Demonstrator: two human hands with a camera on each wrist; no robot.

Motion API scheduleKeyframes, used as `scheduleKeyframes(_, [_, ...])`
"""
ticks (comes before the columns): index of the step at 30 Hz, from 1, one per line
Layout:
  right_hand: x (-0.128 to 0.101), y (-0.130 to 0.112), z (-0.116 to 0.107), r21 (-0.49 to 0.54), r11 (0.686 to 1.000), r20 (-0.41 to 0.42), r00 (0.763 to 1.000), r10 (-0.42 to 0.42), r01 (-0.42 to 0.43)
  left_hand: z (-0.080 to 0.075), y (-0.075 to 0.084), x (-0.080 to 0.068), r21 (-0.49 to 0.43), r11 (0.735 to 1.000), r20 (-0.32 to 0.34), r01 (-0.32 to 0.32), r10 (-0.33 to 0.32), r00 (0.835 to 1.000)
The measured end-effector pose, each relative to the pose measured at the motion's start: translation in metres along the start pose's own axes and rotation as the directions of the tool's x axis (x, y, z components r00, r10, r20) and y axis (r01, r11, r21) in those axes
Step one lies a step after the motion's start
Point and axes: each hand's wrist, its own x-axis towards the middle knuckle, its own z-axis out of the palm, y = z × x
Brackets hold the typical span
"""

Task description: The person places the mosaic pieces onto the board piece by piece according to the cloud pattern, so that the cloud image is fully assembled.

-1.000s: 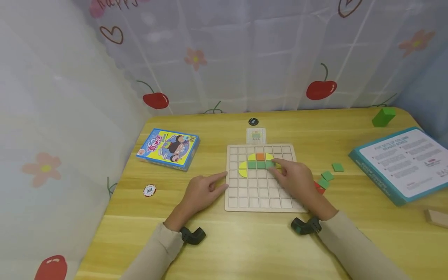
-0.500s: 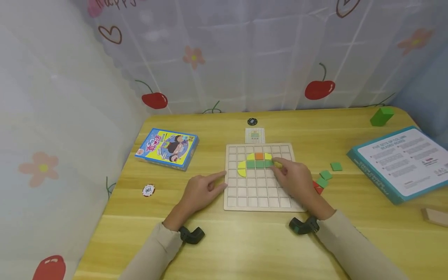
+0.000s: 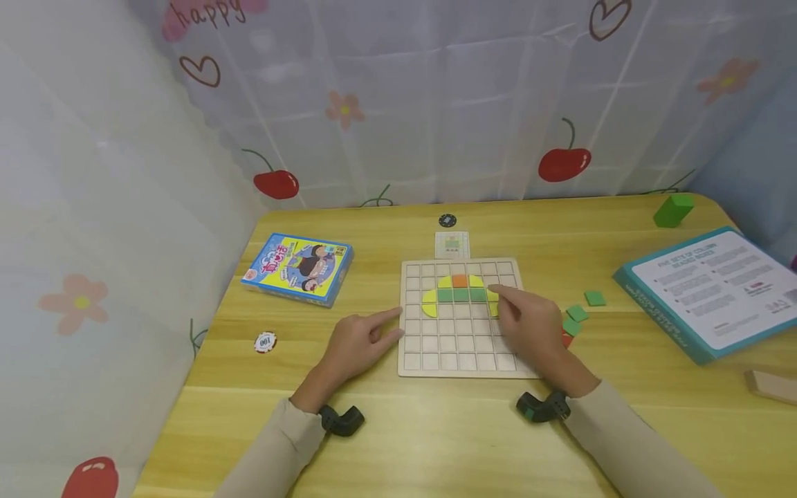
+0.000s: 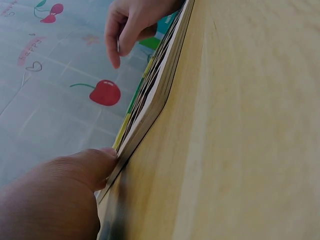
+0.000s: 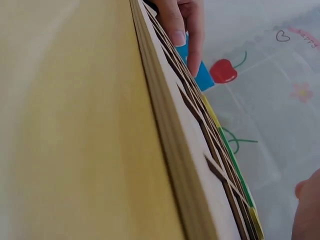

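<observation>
A square wooden grid board [image 3: 450, 361] lies in front of me. On its upper part, yellow rounded pieces [image 3: 429, 309], an orange square tile [image 3: 459, 281] and a row of green square tiles [image 3: 461, 295] form a dome shape. My left hand [image 3: 355, 348] rests index finger and thumb against the board's left edge; the left wrist view shows the thumb [image 4: 102, 165] at that edge. My right hand [image 3: 532, 325] is over the board's right side, index fingertip at the right yellow pieces [image 3: 493, 308], with nothing visible held. In the left wrist view, its index finger points downward.
Loose green tiles [image 3: 594, 298] and red pieces [image 3: 566, 339] lie right of the board. A pattern card [image 3: 452, 245] and black chip [image 3: 447, 220] sit behind it. Around are a blue-yellow box [image 3: 299, 268], white chip [image 3: 266, 342], teal box [image 3: 710, 290], green block [image 3: 674, 210] and wooden block [image 3: 772, 385].
My right fingers have shifted right, off the rightmost green tile, which shows fully beside the right yellow pieces. The thumb has drawn back. My left hand stays at the board's edge.
</observation>
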Motion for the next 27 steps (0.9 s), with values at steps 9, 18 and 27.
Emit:
scheduleKeyframes(9, [-0.032, 0.03, -0.051, -0.049, 0.987, -0.082, 0.985, 0.15, -0.154, 0.001, -0.002, 0.001, 0.005, 1.0, 0.019, 0.016, -0.016, 1.0])
scheduleKeyframes(18, [-0.053, 0.063, -0.104, -0.157, 0.928, 0.047, 0.936, 0.349, -0.338, -0.001, 0.0, 0.0, 0.004, 1.0, 0.007, 0.005, -0.005, 1.0])
scheduleKeyframes(27, [-0.05, 0.061, -0.102, -0.276, 0.932, 0.157, 0.946, 0.283, -0.233, 0.0, -0.002, 0.001, 0.002, 1.0, 0.006, 0.005, -0.005, 1.0])
